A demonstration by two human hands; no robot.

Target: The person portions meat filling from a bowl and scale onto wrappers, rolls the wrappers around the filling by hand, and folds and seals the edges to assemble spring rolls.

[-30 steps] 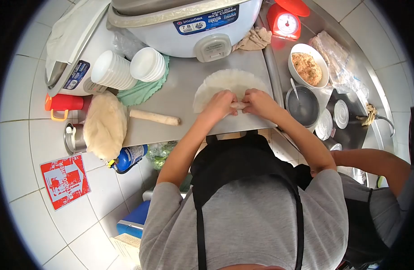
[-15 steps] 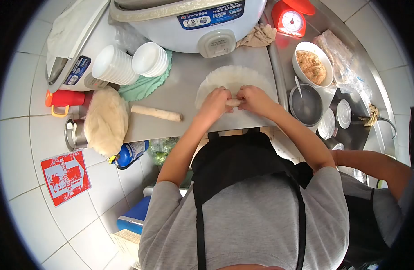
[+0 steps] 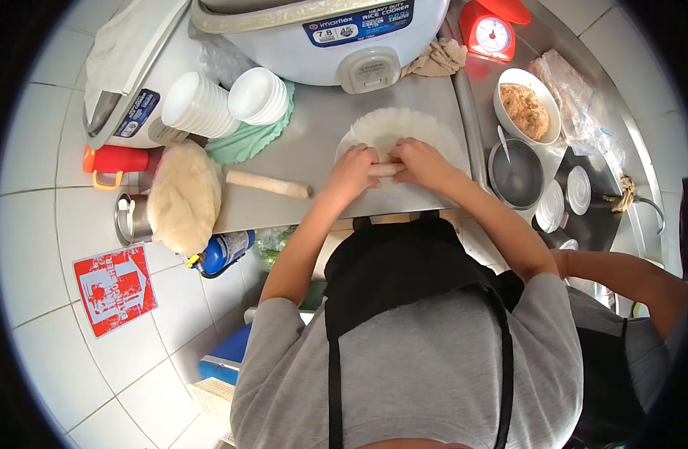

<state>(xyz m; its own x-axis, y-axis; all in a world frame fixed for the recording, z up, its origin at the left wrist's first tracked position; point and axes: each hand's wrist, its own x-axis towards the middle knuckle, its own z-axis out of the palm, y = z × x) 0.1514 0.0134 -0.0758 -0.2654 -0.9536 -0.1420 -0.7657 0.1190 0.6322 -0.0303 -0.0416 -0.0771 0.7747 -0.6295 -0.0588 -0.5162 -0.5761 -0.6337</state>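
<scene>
My left hand (image 3: pixel 354 173) and my right hand (image 3: pixel 419 162) curl their fingers over the two ends of a short pale roll (image 3: pixel 386 170). The roll lies at the near edge of a fanned stack of round, thin white wrappers (image 3: pixel 395 126) on the steel table (image 3: pixel 314 112). To the left, a longer beige rolled stick (image 3: pixel 269 183) rests by itself. Beyond it sits a large pale bundle in plastic (image 3: pixel 183 198). Right of the wrappers are a dark bowl with a spoon (image 3: pixel 516 176) and a white bowl of orange-brown filling (image 3: pixel 525 112).
A large rice cooker (image 3: pixel 336 45) stands behind the wrappers. White cups (image 3: pixel 198 105) stand on a green cloth (image 3: pixel 254 138). A red scale (image 3: pixel 487 34), bagged food (image 3: pixel 568 97) and lids (image 3: pixel 578 189) are at the right. A co-worker's arm (image 3: pixel 621 280) is at the lower right.
More of the roll shows between my hands, which have stayed close to the stack's near edge. The view has shifted slightly.
</scene>
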